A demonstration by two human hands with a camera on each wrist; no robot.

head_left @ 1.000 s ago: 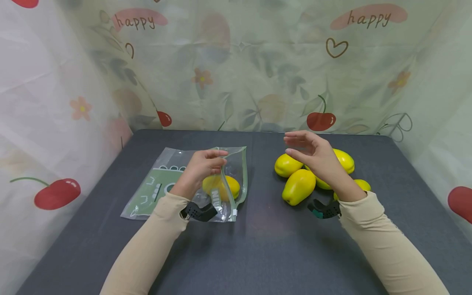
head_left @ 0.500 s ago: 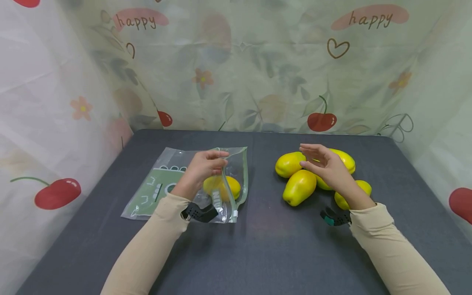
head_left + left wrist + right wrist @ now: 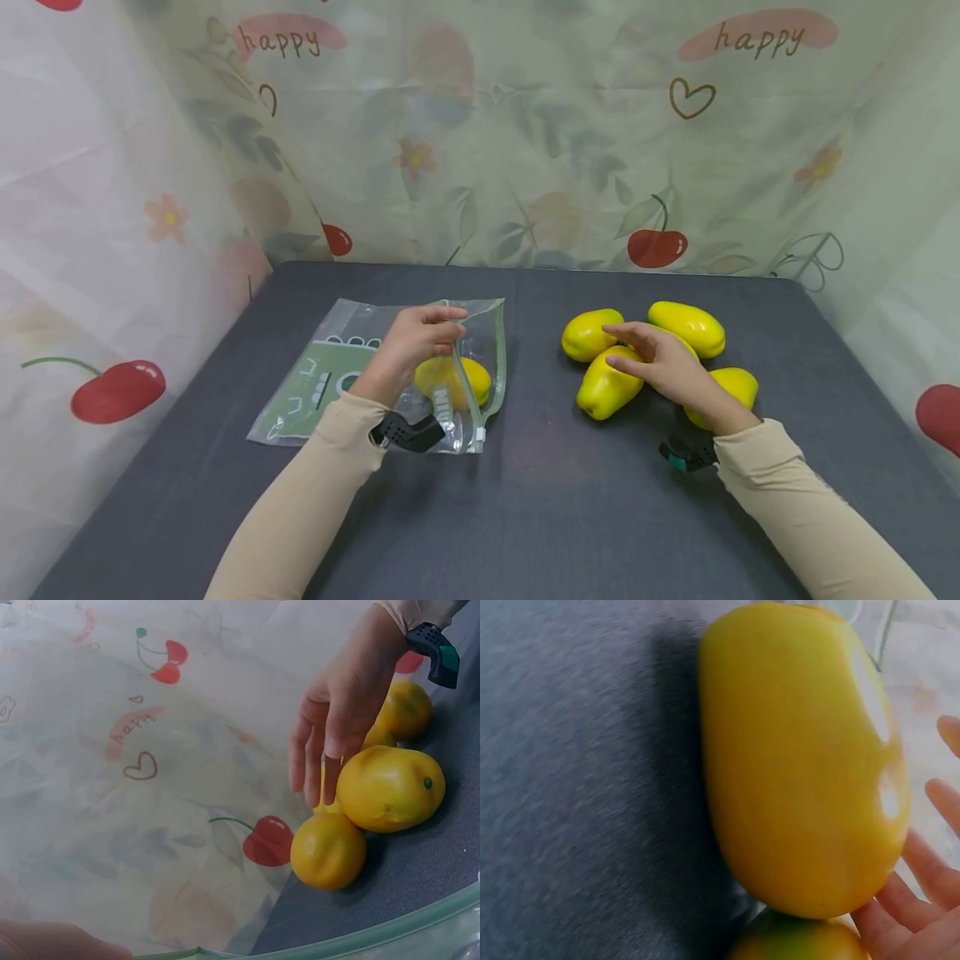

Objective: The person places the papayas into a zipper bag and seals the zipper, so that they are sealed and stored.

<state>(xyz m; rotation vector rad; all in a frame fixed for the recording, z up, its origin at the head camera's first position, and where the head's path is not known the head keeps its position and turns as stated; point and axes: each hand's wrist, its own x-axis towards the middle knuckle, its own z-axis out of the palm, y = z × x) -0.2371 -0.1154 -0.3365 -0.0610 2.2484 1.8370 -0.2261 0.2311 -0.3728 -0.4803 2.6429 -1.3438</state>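
Observation:
My left hand pinches the rim of a clear zip bag with a green printed panel and a white slider. Inside the bag, near its raised mouth, lies one yellow fruit, smooth and mango-like. My right hand reaches low over the group of similar yellow fruits, fingers spread and slightly bent. It partly covers the middle fruit; the front-left fruit lies under its thumb in the head view. In the right wrist view, fingers are beside a large yellow fruit.
Other yellow fruits lie around the right hand: one at back left, one at back right, one near the wrist. A dark grey table carries everything. Printed cloth hangs behind and at both sides.
My right hand has come down and a little to the right, from above the fruits to close among them. The left hand and the bag stay in place.

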